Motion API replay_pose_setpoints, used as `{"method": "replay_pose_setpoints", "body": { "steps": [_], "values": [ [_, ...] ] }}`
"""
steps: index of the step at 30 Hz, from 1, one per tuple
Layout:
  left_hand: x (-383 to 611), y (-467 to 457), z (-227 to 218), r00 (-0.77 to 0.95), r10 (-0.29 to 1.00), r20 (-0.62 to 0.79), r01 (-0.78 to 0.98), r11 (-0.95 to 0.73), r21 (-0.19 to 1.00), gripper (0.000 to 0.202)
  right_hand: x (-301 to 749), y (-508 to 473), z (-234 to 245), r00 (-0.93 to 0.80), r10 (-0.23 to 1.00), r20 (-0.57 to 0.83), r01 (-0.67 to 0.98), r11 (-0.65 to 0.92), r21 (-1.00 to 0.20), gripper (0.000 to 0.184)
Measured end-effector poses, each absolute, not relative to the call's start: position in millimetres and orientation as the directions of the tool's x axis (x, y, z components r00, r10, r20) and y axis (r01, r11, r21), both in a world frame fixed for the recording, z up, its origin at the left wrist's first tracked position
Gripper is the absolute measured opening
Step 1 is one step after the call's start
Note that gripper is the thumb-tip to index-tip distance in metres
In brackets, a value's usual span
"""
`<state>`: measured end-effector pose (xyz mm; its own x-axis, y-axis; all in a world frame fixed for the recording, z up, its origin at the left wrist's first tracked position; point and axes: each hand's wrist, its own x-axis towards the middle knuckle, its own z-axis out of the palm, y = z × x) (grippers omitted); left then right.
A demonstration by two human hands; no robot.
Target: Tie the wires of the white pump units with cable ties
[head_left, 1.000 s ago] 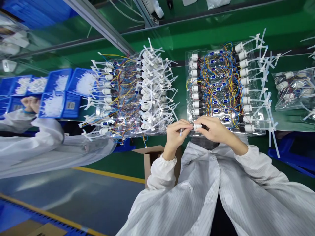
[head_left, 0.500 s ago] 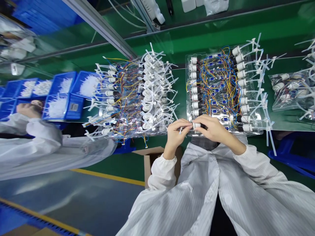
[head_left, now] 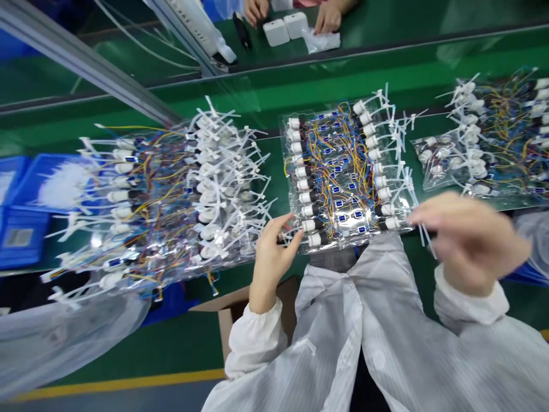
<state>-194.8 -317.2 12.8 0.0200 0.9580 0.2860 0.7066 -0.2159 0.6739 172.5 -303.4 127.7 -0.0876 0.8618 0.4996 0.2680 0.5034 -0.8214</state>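
Fingers (head_left: 288, 228) of our left hand (head_left: 272, 260) are half curled at the lower edge of the clear tray (head_left: 283, 143), right by the wired cylinders (head_left: 307, 210); we can't tell if they grip anything. Our right hand (head_left: 469, 243) is motion-blurred, fingers spread open, tips just beside the tray's lower right corner, nothing visible in them. Tray lies flat on the green bench (head_left: 266, 337) between our hands and holds two columns of white-and-black cylinders, with coloured wires (head_left: 343, 166) and small blue labels (head_left: 338, 203) between them and white cable ties (head_left: 401, 149) off its right side. Second clear tray (head_left: 231, 252), heaped with ties and wires, lies just left of it, and a clear bag (head_left: 441, 177) lies to the right. Blurred blue bins (head_left: 51, 183) sit far left, a cardboard box (head_left: 240, 309) sits below our left forearm, and a co-worker's sleeve (head_left: 55, 349) shows lower left. Across the bench, another person's hands (head_left: 328, 14) are beside two white blocks (head_left: 277, 31).
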Motion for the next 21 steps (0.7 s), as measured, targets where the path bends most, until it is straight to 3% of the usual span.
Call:
{"method": "replay_pose_setpoints", "body": {
  "steps": [2, 5, 7, 11, 15, 21],
  "values": [
    [-195.9, -323.6, 17.8, 0.015, 0.964, 0.266, 0.715, -0.197, 0.671, 0.052, 208.8, -263.6, 116.8, 0.281, 0.748, 0.601, 0.363, 0.497, -0.788, 0.021],
    [-195.6, -336.9, 26.1, -0.01, 0.965, 0.264, 0.718, -0.177, 0.673, 0.059, 252.0, -189.7, 79.7, 0.311, 0.885, 0.345, 0.574, 0.114, -0.811, 0.015],
    [-193.9, -345.9, 31.6, -0.015, 0.962, 0.272, 0.708, -0.181, 0.682, 0.058, 266.3, -146.7, 53.4, 0.232, 0.967, 0.107, 0.739, -0.104, -0.666, 0.017],
    [-190.9, -358.9, 43.5, -0.018, 0.927, 0.374, 0.685, -0.261, 0.68, 0.046, 266.3, -88.6, 17.6, 0.204, 0.976, 0.073, 0.834, -0.135, -0.536, 0.018],
    [-191.4, -366.5, 52.3, -0.015, 0.86, 0.51, 0.688, -0.362, 0.63, 0.032, 265.7, -49.4, 4.2, 0.136, 0.98, 0.147, 0.92, -0.069, -0.386, 0.045],
    [-195.0, -371.7, 45.7, -0.049, 0.833, 0.551, 0.641, -0.397, 0.657, 0.023, 286.6, -27.0, 10.1, 0.023, 0.955, 0.295, 0.948, 0.073, -0.311, 0.037]
  ]
}}
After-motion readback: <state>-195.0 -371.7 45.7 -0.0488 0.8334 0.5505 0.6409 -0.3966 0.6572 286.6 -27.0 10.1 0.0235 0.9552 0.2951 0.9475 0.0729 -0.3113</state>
